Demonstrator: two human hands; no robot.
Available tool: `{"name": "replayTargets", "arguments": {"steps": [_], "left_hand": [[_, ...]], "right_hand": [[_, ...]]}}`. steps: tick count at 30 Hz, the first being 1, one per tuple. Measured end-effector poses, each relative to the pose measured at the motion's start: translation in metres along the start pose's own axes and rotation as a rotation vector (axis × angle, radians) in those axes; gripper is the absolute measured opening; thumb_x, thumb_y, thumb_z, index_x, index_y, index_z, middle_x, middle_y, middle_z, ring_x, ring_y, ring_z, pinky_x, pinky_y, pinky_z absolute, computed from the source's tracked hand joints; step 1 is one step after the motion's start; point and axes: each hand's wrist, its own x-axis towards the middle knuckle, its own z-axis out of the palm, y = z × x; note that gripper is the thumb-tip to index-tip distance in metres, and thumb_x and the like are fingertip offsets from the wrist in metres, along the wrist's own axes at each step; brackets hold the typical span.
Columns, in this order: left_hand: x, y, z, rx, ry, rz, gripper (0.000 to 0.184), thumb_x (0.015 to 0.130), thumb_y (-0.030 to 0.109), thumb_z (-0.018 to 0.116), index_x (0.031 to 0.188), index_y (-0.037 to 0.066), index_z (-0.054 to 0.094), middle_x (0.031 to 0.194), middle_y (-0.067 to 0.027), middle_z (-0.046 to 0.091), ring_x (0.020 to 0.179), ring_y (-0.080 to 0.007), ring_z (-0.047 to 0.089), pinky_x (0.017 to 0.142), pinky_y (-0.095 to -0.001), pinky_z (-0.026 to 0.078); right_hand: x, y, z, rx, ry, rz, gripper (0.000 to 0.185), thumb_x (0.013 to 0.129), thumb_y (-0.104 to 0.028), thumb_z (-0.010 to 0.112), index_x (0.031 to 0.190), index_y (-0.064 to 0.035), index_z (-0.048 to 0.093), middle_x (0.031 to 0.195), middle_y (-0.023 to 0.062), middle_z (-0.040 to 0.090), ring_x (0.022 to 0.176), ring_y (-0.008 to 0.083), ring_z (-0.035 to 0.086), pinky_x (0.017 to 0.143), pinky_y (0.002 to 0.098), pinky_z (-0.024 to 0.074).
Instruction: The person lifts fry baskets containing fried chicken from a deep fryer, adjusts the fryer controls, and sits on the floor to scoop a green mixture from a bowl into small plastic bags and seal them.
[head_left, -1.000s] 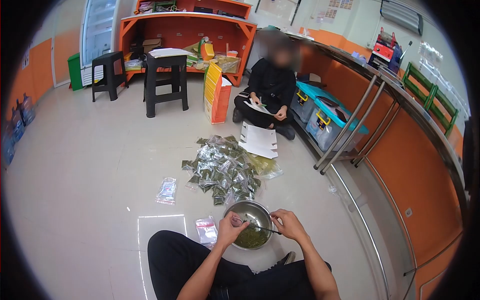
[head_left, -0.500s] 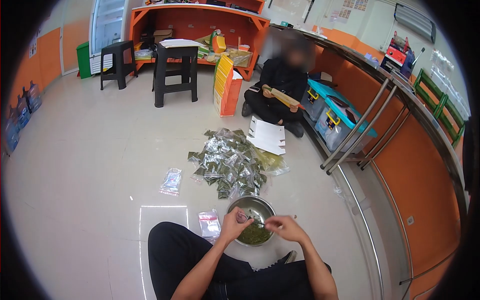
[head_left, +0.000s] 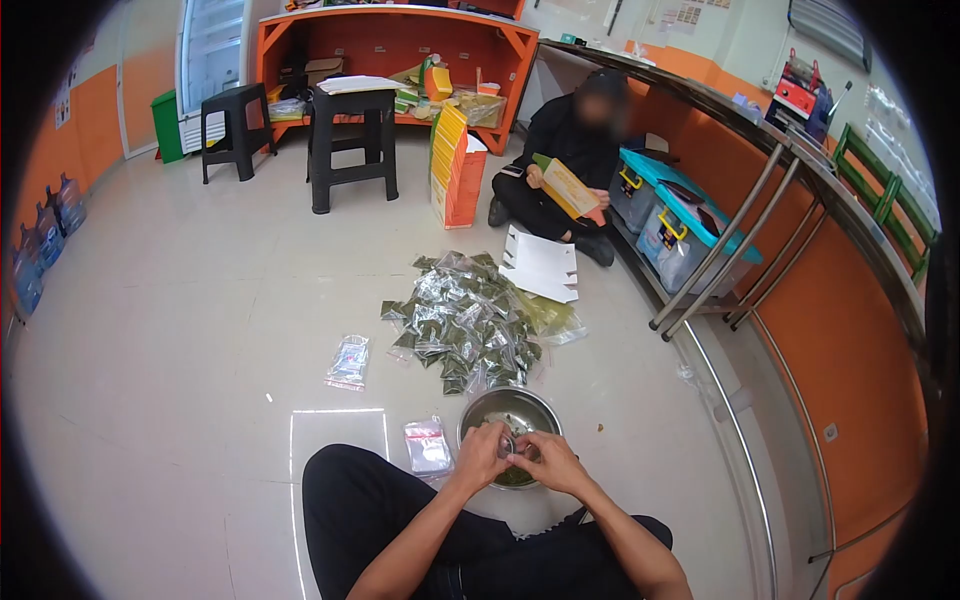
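Note:
A steel bowl (head_left: 468,408) with chopped green leafy matter (head_left: 515,477) in it sits on the floor in front of my crossed legs. Above it, my left hand (head_left: 484,455) pinches a small clear plastic bag (head_left: 509,447). My right hand (head_left: 549,464) meets it from the other side, its fingertips closed at the bag; what exactly they grip is hidden. Just left of the bowl lies a pack of clear zip bags (head_left: 428,447). Beyond the bowl is a heap of filled bags (head_left: 460,325) with dark green contents.
Another pack of bags (head_left: 348,362) lies farther left. A person (head_left: 570,150) sits ahead, holding a folded carton (head_left: 568,188), near a white card sheet (head_left: 540,264). Stools (head_left: 352,180), an orange-yellow carton stack (head_left: 456,180), lidded bins (head_left: 660,240) and a metal-legged table (head_left: 720,235) stand around.
My right hand has moved left to meet my left hand at the small bag. The seated person's carton now shows more of its face. The view has shifted slightly.

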Motion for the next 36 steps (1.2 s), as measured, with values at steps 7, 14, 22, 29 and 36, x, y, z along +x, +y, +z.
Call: {"name": "replayTargets", "arguments": {"steps": [7,14,22,29,36], "left_hand": [[0.005,0.015,-0.007,-0.188,0.024,-0.088,0.05,0.068,0.019,0.082,0.107,0.003,0.056,0.092,-0.0125,0.062,0.085,-0.0299,0.062,0.081,-0.0395,0.047],[0.007,-0.002,0.001,-0.515,-0.068,-0.27,0.03,0.083,0.021,0.078,0.102,0.0,0.068,0.09,-0.013,0.071,0.084,-0.0192,0.068,0.077,-0.0316,0.052],[0.009,0.004,-0.008,-0.812,-0.084,-0.377,0.015,0.091,0.008,0.069,0.101,-0.004,0.066,0.093,-0.0039,0.07,0.087,-0.0089,0.063,0.079,-0.024,0.05],[0.009,0.006,-0.009,-0.795,-0.107,-0.377,0.015,0.09,0.008,0.069,0.101,-0.003,0.067,0.097,-0.0058,0.07,0.092,-0.0105,0.064,0.086,-0.0253,0.05],[0.01,0.009,-0.014,-0.802,-0.092,-0.39,0.016,0.09,0.01,0.07,0.101,-0.002,0.068,0.096,-0.0051,0.07,0.091,-0.0104,0.064,0.084,-0.0245,0.05]], "right_hand": [[0.001,-0.002,-0.005,0.01,0.066,0.065,0.015,0.086,-0.011,0.067,0.094,0.0016,0.067,0.08,0.0135,0.067,0.067,0.0199,0.063,0.062,0.0328,0.0498],[0.007,0.033,-0.008,-0.069,0.172,-0.039,0.01,0.087,-0.007,0.063,0.091,0.0017,0.066,0.078,0.0134,0.065,0.068,0.0203,0.062,0.063,0.0331,0.0493],[0.0,0.002,-0.03,0.19,0.23,0.036,0.018,0.082,-0.009,0.073,0.097,-0.0016,0.069,0.084,0.0077,0.065,0.076,0.0155,0.062,0.064,0.0297,0.0499],[0.003,0.02,-0.019,0.24,0.092,0.13,0.016,0.085,-0.013,0.074,0.094,0.0003,0.069,0.079,0.0051,0.066,0.07,0.0094,0.06,0.063,0.0259,0.0489],[0.001,0.014,-0.017,0.32,0.16,0.191,0.017,0.087,-0.016,0.072,0.095,-0.0011,0.071,0.082,0.0062,0.069,0.069,0.0092,0.059,0.061,0.026,0.047]]}}
